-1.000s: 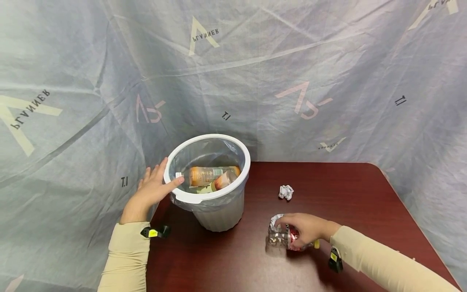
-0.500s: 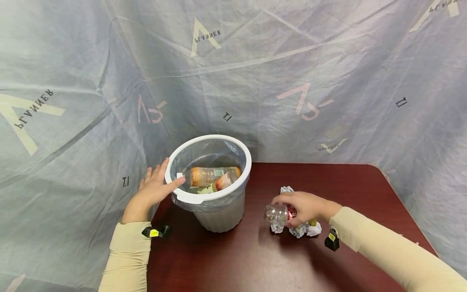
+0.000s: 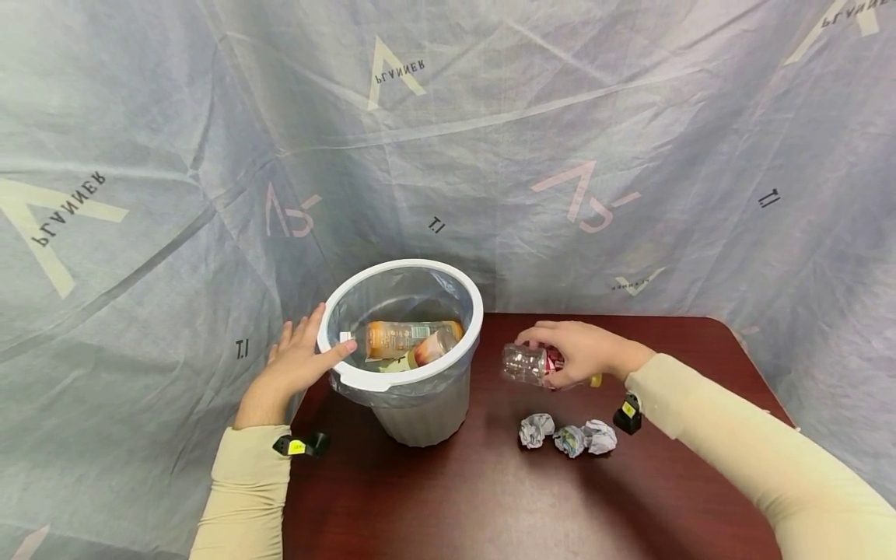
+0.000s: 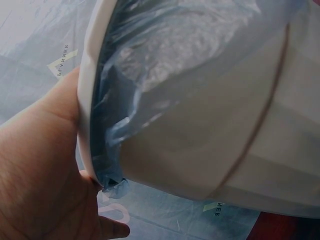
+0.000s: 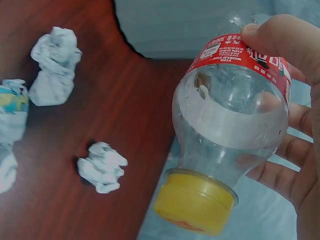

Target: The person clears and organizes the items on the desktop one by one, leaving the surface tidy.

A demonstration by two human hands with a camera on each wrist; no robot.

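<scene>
My right hand [image 3: 586,350] grips a clear plastic bottle [image 3: 522,364] with a red label and yellow cap [image 5: 194,202], lifted above the table. In the right wrist view the thumb presses the label [image 5: 227,50] and the fingers wrap the far side. My left hand [image 3: 290,373] lies at the left of a pale waste bin [image 3: 423,412], its straight fingers spread outside the white rim [image 3: 360,379] and its thumb over it. Inside the lined bin are an orange-labelled bottle [image 3: 399,338] and another container [image 3: 432,348].
Several crumpled paper balls lie on the dark red table [image 3: 483,498]: a white one [image 3: 537,430], a partly coloured one [image 3: 570,441] and a third paper ball [image 3: 600,437] beside it. Another paper ball [image 5: 102,167] shows in the right wrist view. Grey sheeting [image 3: 560,194] hangs behind.
My right hand has lifted the clear bottle off the table and carried it away from me, uncovering the paper balls. The left hand stays at the bin rim.
</scene>
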